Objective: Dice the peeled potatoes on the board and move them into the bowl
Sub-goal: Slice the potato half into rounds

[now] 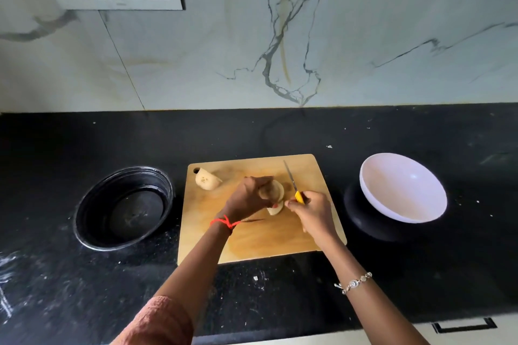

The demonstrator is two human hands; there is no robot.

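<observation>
Potato [273, 194] sits board [252, 244] centre, our left hand [246, 199] curled round it; our right hand [311, 210] clamps knife [291, 180], blade toward 12; bowl [403, 190] at 3; risk: rounded piece rolls, blade nicks fingers.

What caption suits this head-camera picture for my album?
Left hand grips a peeled potato on the wooden cutting board; right hand holds a yellow-handled knife, white bowl nearby.

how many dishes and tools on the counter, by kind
white bowl: 1
black round container: 1
black item under the white bowl: 1
wooden cutting board: 1
knife: 1
total: 5
</observation>
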